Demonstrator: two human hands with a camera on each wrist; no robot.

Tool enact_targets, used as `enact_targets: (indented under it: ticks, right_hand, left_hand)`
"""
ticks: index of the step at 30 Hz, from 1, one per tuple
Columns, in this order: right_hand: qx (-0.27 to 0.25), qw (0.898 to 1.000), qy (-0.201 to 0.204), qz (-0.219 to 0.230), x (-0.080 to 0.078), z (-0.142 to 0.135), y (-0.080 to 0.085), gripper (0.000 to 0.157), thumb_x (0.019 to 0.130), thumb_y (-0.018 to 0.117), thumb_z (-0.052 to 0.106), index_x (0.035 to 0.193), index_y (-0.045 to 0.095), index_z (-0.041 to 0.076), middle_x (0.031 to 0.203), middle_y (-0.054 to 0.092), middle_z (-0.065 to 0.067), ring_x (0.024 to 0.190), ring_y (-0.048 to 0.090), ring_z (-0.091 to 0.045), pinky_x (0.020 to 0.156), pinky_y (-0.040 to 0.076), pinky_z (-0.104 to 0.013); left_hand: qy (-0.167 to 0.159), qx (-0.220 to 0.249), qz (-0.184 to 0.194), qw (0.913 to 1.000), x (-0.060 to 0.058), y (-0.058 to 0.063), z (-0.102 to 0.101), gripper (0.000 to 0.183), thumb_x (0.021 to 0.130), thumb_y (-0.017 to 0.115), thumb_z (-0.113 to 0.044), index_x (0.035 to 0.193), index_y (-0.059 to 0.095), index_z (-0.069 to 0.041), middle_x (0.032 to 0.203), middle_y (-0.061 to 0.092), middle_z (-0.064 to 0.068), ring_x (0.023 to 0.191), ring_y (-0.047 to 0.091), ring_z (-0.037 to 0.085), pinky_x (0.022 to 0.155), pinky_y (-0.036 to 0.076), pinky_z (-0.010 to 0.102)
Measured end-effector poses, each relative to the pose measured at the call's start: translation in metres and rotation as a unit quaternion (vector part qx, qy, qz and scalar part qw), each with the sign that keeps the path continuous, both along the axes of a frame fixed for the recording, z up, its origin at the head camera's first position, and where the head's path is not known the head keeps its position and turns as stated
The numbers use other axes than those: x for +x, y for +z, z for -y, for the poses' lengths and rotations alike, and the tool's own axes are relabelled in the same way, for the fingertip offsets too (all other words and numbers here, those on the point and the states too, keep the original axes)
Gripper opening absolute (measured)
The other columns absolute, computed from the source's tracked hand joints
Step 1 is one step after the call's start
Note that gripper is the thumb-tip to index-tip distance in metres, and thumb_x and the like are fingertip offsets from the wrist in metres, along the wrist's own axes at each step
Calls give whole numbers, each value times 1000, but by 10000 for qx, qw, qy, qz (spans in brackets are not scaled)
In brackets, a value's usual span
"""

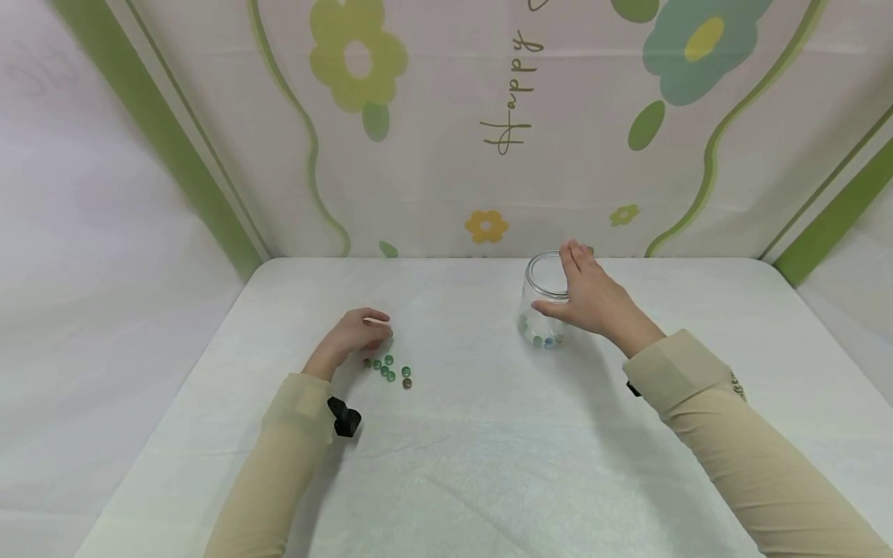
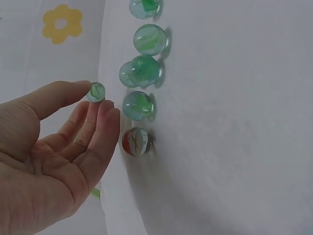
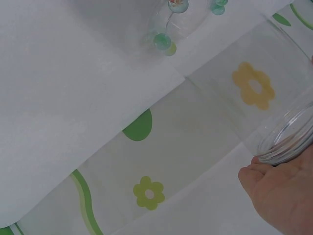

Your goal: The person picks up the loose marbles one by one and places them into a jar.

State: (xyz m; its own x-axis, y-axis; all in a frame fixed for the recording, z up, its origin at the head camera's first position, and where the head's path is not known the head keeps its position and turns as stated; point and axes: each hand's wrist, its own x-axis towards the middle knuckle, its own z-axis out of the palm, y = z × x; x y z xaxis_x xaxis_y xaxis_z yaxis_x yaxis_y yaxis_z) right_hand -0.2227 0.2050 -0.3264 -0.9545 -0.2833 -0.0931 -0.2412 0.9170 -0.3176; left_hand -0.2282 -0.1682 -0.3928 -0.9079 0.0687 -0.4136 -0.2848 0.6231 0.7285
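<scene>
My left hand pinches a green-swirled glass marble between thumb and fingertips. Several green marbles lie loosely grouped beside that hand, close to the wrist. With them is a marble with a red swirl, near the fingers in the left wrist view. To the right stands an upright, lidless clear glass jar. My right hand holds the jar near its rim, thumb on the near side and fingers at the far right. Several marbles rest on the jar's bottom, mostly green, one with blue.
A white cloth covers the table. Its far edge meets an upright backdrop printed with flowers and green lines. A black wrist camera sits at the left cuff, and white hangings flank the table.
</scene>
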Motion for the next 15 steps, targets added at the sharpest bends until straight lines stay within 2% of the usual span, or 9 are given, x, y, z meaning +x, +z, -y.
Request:
enact_targets:
  ticks: [3, 8, 15]
  right_hand:
    - [-1, 10000, -2, -2, 0, 0, 0, 103, 89, 58, 52, 150, -1, -7, 159, -4, -25, 147, -3, -41, 119, 14, -59]
    - [14, 10000, -10, 12, 0, 0, 0, 103, 89, 58, 52, 150, -1, -7, 159, -4, -25, 147, -3, -41, 119, 14, -59]
    - [15, 10000, -25, 36, 0, 1, 1, 103, 89, 58, 51, 150, 0, -8, 159, -4, -26, 147, -3, -41, 120, 12, -59]
  left_hand:
    - [77, 188, -2, 9998, 0, 2, -2, 44, 96, 55, -19, 136, 47, -3, 131, 57, 20, 106, 63, 26, 90, 52, 31]
    - [110, 587, -12, 9982, 2, 6, -6, 46, 97, 54, -20, 138, 44, -2, 134, 54, 21, 120, 57, 32, 103, 50, 40]
    - [211, 1234, 1, 9921, 0, 9, -11, 49, 98, 54, -19, 142, 40, -2, 139, 50, 21, 128, 52, 32, 110, 45, 39]
